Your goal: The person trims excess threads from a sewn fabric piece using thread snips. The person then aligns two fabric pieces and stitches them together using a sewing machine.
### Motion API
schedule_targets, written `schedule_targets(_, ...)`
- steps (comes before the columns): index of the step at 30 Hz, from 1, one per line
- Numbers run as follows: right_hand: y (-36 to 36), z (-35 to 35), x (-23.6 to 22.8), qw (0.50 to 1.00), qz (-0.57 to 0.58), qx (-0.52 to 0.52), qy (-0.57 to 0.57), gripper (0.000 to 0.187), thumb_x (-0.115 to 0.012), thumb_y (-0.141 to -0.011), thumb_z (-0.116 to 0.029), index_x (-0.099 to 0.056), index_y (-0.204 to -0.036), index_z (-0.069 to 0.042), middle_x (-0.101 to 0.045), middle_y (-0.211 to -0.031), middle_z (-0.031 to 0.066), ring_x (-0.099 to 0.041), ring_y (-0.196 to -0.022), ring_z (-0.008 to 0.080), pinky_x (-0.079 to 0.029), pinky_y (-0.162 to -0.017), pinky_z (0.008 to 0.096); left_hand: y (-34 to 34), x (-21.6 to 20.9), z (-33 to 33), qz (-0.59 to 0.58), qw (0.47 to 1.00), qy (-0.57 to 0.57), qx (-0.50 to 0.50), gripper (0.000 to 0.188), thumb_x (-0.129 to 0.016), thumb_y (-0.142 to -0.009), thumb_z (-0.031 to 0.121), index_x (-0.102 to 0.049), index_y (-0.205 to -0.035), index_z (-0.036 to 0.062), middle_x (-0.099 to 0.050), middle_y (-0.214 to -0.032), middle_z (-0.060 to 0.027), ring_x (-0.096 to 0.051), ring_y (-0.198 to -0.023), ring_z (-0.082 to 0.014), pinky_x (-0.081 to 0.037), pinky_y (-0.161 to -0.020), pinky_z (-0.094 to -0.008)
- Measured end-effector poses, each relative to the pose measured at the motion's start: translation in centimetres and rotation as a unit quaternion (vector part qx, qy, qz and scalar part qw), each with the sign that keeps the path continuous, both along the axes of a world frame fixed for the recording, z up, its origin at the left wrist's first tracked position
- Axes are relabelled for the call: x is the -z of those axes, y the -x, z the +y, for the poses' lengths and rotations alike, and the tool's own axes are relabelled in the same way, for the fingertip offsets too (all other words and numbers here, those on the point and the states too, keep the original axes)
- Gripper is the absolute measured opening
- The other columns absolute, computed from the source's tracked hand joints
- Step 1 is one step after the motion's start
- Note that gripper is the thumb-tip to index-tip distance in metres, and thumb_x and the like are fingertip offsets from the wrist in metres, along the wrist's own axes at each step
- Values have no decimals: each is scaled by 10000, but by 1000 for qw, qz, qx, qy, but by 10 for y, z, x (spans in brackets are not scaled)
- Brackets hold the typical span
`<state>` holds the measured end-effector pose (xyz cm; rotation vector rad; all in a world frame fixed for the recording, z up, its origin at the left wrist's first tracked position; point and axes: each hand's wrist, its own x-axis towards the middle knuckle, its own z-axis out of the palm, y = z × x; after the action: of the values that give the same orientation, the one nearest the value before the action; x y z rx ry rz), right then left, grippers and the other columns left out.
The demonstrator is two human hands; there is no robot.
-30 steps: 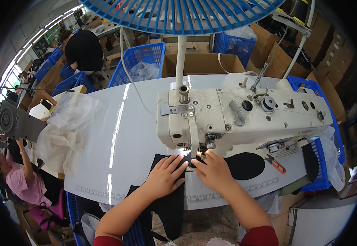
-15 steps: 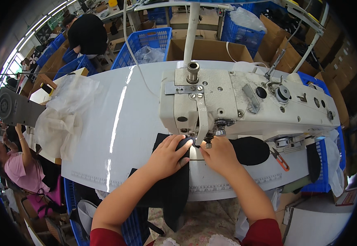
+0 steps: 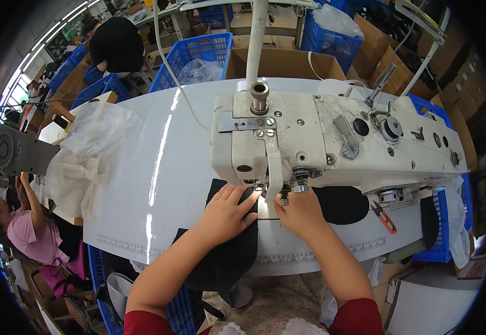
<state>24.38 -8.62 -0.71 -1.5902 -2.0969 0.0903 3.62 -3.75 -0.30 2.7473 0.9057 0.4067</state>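
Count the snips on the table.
1: orange-handled snips, right of the right hand, just past the black oval. Others could be hidden under the machine or cloth.

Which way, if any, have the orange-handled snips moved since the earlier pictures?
No: the snips lie at the same spot by the right end of the printed ruler; the view itself shifted.

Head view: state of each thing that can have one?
Left hand: spread flat on black fabric
Right hand: at the sewing machine, fingertips partly hidden
Black fabric: under left hand, hanging over the table edge
Sewing machine: running or stopped, can't tell
Black oval piece: flat on table
Orange-handled snips: lying on table, unheld
Cardboard box: open-topped
Plastic sheeting: crumpled
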Motion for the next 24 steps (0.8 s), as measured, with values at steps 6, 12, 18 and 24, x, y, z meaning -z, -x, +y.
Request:
schedule_targets(6,2,0,-3,1000,3,-2,-4,112,-646,-784,-190,-641,-770,-79,-576,-681,112,-571,-710,326,-446,-674,440,3,2,1,-11,1000,-17,-2,426,-601,-868,374,-596,-1194,100,-535,-1224,-201,-490,-1159,-362,-400,-973,-460)
schedule_targets(12,2,0,-1,1000,7,8,-24,117,-646,-789,-202,-653,-805,-86,-577,-701,104,-563,-710,319,-443,-665,442,1,4,2,-12,999,-34,5,440,-584,-880,375,-577,-1246,131,-541,-1202,-199,-495,-1138,-358,-397,-969,-458)
schedule_targets(18,-9,-36,-26,994,39,63,-83,137,-675,-761,-136,-678,-889,-87,-645,-897,81,-601,-932,272,-450,-855,409,6,6,2,1,999,-37,0,447,-575,-886,371,-566,-1270,143,-543,-1184,-197,-493,-1129,-357,-398,-967,-448)
schedule_targets(24,-110,-116,-4,908,-9,388,-159,378,-588,-878,-221,-562,-1187,-5,-501,-1320,199,-421,-1267,375,-336,-1019,456,-3,4,1,-8,1000,-27,8,444,-566,-892,369,-561,-1277,147,-519,-1210,-195,-487,-1127,-357,-393,-968,-449)
